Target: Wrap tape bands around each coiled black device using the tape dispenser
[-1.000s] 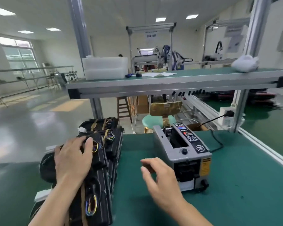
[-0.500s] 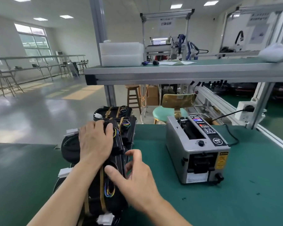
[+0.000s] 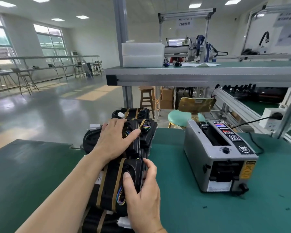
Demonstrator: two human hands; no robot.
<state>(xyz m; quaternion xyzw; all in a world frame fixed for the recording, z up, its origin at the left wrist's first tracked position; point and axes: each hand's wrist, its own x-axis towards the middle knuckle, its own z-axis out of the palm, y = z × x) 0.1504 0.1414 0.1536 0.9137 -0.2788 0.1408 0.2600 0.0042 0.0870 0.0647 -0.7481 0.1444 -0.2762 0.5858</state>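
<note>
A row of coiled black devices (image 3: pixel 133 113) runs near to far on the left of the green desk (image 3: pixel 183 207). The left grip (image 3: pixel 114 140) lies flat, fingers straight, on the middle device (image 3: pixel 149 131). The right grip (image 3: pixel 141 190) grasps the nearer device (image 3: pixel 107 185), which is crossed by tan tape bands (image 3: pixel 119 172), with its thumb on top and fingers round the right edge. The tape dispenser (image 3: pixel 217 157) stands apart to the right.

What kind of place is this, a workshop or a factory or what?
Most likely a factory assembly floor. Signs: a green-matted workbench with an aluminium-framed shelf above it, a plugged-in electric tape dispenser, a batch of taped black devices, and rows of similar benches across the hall.
</note>
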